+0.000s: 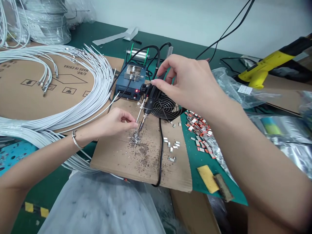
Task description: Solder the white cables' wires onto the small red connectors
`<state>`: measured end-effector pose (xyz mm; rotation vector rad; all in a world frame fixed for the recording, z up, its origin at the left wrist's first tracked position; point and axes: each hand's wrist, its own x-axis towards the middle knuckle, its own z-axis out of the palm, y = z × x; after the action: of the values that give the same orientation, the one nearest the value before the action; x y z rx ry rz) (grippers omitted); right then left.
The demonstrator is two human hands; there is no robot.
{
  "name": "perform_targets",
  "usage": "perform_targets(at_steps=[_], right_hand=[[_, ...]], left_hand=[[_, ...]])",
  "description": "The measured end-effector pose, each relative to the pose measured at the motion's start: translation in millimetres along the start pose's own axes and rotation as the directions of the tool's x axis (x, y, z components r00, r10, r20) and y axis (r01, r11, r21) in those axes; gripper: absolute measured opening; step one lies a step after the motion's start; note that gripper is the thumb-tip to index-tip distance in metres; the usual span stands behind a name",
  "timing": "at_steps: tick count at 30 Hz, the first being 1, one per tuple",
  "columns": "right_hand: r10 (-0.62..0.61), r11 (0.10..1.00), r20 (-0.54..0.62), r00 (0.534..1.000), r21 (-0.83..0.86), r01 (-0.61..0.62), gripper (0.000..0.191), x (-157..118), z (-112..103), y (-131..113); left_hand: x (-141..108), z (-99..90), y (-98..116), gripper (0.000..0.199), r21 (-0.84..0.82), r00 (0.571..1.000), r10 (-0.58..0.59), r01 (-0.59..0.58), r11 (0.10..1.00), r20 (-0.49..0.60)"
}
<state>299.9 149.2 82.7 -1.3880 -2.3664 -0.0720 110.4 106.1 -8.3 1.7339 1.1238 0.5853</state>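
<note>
My right hand (185,79) is closed, its thumb and fingers around the upper part of a black soldering iron (152,97). The iron is tilted, with its metal tip pointing down. A thin metal guide tube (139,113) runs alongside the iron. My left hand (119,122) is pinched at the lower end of this tube, close beside the iron's tip; what its fingertips hold is too small to make out. Just below them a pile of solder bits (135,138) lies on a brown cardboard sheet (117,159).
A blue solder feeder (128,86) with a red light and a solder spool (138,54) stand behind. Coiled white cables (97,94) lie left. A black fan grille (164,107), small metal connectors (172,159), orange-and-silver parts (200,130) and a yellow sponge (208,178) are right.
</note>
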Motion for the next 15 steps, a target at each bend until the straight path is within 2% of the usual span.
perform_targets(at_steps=[15], right_hand=[[0.002, 1.0, -0.021, 1.0, -0.017, -0.002, 0.013, 0.5, 2.5, 0.1]], left_hand=[[0.4, 3.7, -3.9, 0.021, -0.062, 1.0, 0.015, -0.016, 0.998, -0.013]])
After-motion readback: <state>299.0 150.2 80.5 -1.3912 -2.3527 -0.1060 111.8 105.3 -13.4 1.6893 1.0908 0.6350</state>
